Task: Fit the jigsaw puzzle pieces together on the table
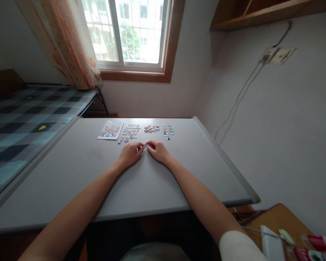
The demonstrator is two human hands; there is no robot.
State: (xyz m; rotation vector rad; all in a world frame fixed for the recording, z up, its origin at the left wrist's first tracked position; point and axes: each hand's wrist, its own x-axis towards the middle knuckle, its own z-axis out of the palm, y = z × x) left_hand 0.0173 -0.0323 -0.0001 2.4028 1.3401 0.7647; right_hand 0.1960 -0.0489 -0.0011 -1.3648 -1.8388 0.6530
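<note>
My left hand [131,152] and my right hand [158,150] meet near the middle of the white table [146,188]. A small puzzle piece [145,145] sits between their fingertips, pinched from both sides; whether it is one piece or two joined is too small to tell. Just beyond my left hand, loose puzzle pieces [129,133] are spread in rough rows. A denser pile of pieces [151,129] lies straight ahead of my hands. Past my right hand is a smaller spread of pieces [168,132].
A printed picture sheet [110,130] lies at the table's far left. A bed with a checked cover [43,108] stands along the left side. At the lower right, a wooden stool [277,217] carries a white box and red-labelled bottles. A cable [237,98] hangs down the right wall.
</note>
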